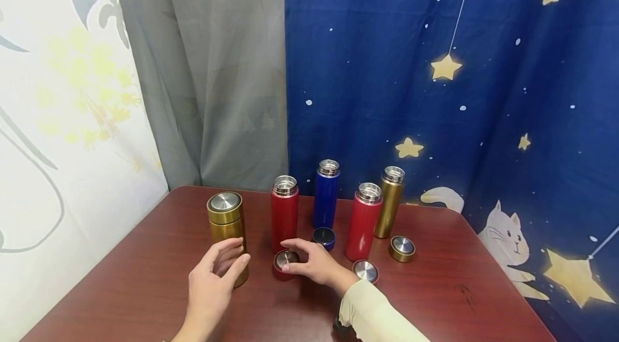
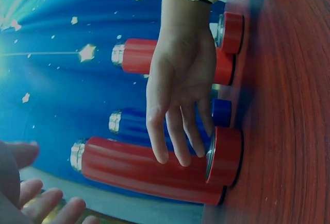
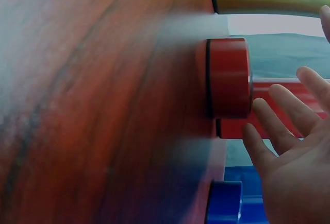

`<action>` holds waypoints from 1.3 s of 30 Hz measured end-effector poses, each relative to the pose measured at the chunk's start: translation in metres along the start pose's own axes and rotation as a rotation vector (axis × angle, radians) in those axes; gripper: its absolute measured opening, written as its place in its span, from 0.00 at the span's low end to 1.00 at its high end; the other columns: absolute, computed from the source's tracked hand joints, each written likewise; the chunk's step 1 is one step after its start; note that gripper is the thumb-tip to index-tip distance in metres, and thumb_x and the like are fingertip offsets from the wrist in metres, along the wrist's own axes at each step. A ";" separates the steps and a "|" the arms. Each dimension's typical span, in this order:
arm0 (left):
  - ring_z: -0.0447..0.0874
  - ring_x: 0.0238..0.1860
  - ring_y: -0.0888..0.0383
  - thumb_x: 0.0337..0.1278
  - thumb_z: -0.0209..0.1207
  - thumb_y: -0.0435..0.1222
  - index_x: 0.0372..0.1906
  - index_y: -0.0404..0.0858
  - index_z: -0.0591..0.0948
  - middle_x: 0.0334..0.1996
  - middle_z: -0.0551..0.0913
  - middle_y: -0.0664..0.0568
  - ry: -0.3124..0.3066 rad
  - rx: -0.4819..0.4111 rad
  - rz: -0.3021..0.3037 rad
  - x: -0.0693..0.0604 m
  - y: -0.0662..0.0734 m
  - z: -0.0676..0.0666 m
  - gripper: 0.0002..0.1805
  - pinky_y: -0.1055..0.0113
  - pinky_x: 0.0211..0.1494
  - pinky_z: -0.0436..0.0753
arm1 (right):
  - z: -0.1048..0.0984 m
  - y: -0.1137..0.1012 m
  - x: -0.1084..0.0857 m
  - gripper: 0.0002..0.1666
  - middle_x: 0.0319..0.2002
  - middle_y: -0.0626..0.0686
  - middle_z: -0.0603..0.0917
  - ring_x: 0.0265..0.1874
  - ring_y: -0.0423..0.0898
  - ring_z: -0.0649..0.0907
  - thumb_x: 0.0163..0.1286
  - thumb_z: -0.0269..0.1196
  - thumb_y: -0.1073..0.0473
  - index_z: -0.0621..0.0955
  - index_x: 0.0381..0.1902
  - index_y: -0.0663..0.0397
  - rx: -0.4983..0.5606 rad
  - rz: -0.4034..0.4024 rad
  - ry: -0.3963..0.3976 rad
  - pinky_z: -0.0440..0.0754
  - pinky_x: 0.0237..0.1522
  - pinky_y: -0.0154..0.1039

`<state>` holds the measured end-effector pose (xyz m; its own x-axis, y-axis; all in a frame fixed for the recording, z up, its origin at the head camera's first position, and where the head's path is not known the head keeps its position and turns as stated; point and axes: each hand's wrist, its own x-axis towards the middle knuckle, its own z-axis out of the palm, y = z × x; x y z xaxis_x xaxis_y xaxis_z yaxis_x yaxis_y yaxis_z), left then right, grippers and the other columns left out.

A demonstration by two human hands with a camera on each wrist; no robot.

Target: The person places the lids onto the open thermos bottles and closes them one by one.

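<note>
Red lid (image 1: 283, 259), nine o'clock of the nearer right hand (image 1: 315, 263), fingers unclenched; left hand (image 1: 213, 276) hangs loose too.

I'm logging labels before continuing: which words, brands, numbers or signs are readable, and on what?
None readable anywhere.
No lettering shows on the cylindrical red bottles, blue bottle, gold bottles or their round lids.
The blue fabric curtain carries pictures only.
The dark smudge on the glossy brown table forms no legible character.
</note>
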<state>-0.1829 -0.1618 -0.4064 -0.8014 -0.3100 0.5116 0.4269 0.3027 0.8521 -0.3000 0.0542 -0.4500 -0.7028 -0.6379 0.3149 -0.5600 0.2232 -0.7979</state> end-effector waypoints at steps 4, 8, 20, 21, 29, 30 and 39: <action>0.81 0.53 0.60 0.56 0.67 0.33 0.59 0.48 0.78 0.56 0.80 0.57 -0.123 -0.024 0.074 0.002 0.000 0.007 0.25 0.68 0.56 0.77 | 0.001 -0.002 0.000 0.31 0.51 0.59 0.82 0.48 0.57 0.82 0.60 0.71 0.59 0.76 0.60 0.62 -0.050 -0.009 0.001 0.78 0.54 0.49; 0.77 0.59 0.58 0.60 0.65 0.33 0.64 0.49 0.74 0.62 0.75 0.56 -0.199 -0.072 0.125 0.008 0.001 0.016 0.27 0.65 0.59 0.75 | 0.002 0.004 0.001 0.31 0.52 0.55 0.82 0.49 0.53 0.82 0.59 0.72 0.57 0.78 0.60 0.59 -0.139 -0.027 0.012 0.78 0.53 0.46; 0.56 0.72 0.42 0.68 0.55 0.37 0.75 0.42 0.55 0.74 0.56 0.42 -0.416 -0.229 -0.077 0.042 -0.014 0.045 0.35 0.45 0.69 0.60 | 0.006 0.008 0.006 0.33 0.55 0.44 0.81 0.53 0.42 0.73 0.56 0.73 0.50 0.79 0.60 0.48 -0.368 -0.046 -0.042 0.71 0.56 0.37; 0.55 0.72 0.42 0.68 0.55 0.38 0.76 0.42 0.54 0.74 0.55 0.42 -0.418 -0.232 -0.091 0.045 -0.016 0.047 0.35 0.43 0.69 0.59 | 0.006 0.009 0.006 0.33 0.55 0.44 0.81 0.53 0.42 0.73 0.56 0.73 0.50 0.79 0.60 0.48 -0.383 -0.048 -0.052 0.71 0.56 0.37; 0.52 0.73 0.41 0.67 0.57 0.42 0.76 0.42 0.52 0.74 0.55 0.41 -0.379 -0.201 -0.157 0.064 -0.036 0.066 0.39 0.42 0.71 0.55 | 0.004 0.006 0.012 0.34 0.58 0.45 0.78 0.56 0.42 0.70 0.54 0.73 0.49 0.79 0.60 0.46 -0.525 -0.054 -0.132 0.69 0.57 0.37; 0.52 0.73 0.41 0.67 0.58 0.42 0.76 0.41 0.52 0.74 0.56 0.40 -0.373 -0.201 -0.166 0.066 -0.039 0.068 0.40 0.42 0.71 0.55 | 0.005 0.006 0.013 0.34 0.58 0.44 0.78 0.56 0.42 0.70 0.54 0.74 0.49 0.79 0.60 0.45 -0.536 -0.048 -0.135 0.69 0.56 0.37; 0.56 0.71 0.39 0.61 0.64 0.42 0.76 0.39 0.52 0.72 0.58 0.38 -0.309 -0.147 -0.208 0.079 -0.065 0.088 0.45 0.43 0.69 0.60 | 0.007 0.010 0.013 0.34 0.55 0.43 0.76 0.51 0.40 0.69 0.53 0.74 0.51 0.79 0.60 0.42 -0.548 -0.035 -0.154 0.70 0.51 0.35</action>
<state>-0.3109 -0.1262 -0.4311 -0.9558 -0.0592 0.2879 0.2793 0.1230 0.9523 -0.3116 0.0427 -0.4572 -0.6309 -0.7426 0.2249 -0.7563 0.5237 -0.3922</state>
